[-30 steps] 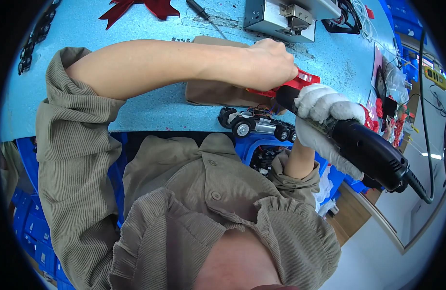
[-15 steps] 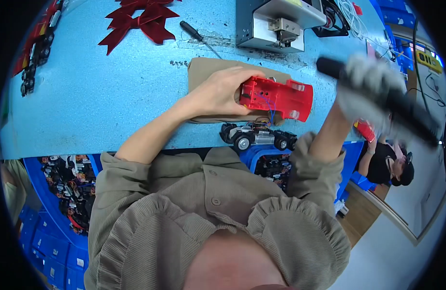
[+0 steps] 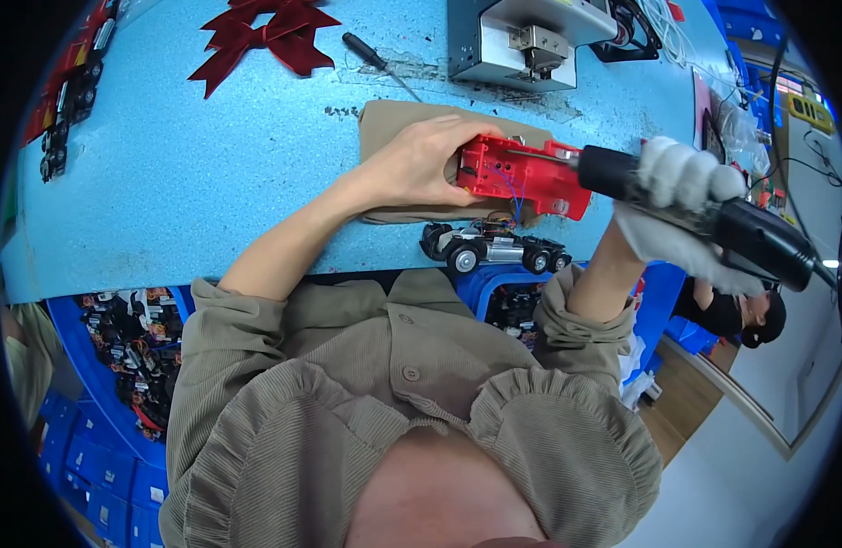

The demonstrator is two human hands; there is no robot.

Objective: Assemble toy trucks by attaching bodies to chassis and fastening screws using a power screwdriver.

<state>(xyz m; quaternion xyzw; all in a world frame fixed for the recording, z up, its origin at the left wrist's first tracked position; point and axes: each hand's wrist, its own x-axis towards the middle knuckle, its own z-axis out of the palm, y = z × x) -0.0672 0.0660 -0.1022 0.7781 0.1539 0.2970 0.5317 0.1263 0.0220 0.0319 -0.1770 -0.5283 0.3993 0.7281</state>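
Observation:
My bare left hand [image 3: 424,164] grips the left end of a red plastic toy truck body [image 3: 540,187], hollow side up, over a folded brown cloth [image 3: 394,119]. Blue wires run from inside the shell to a toy truck chassis [image 3: 503,251] with silver and black wheels, which stands at the near table edge. In a white glove, my right hand [image 3: 681,196] is wrapped round a black electric screwdriver [image 3: 613,173]. Its thin bit reaches leftward into the shell; whether the tip touches a screw I cannot make out.
Beyond the cloth lie a loose screwdriver [image 3: 366,50], a dark red bow [image 3: 266,41] and a grey machine [image 3: 512,46]. Toy trucks [image 3: 69,100] line the far left. Blue bins [image 3: 120,365] of parts sit below the table edge. Another person [image 3: 745,315] is at the right.
My right hand has swung the electric screwdriver left and down, from above the table to the red shell, its bit now inside. My left hand keeps its hold.

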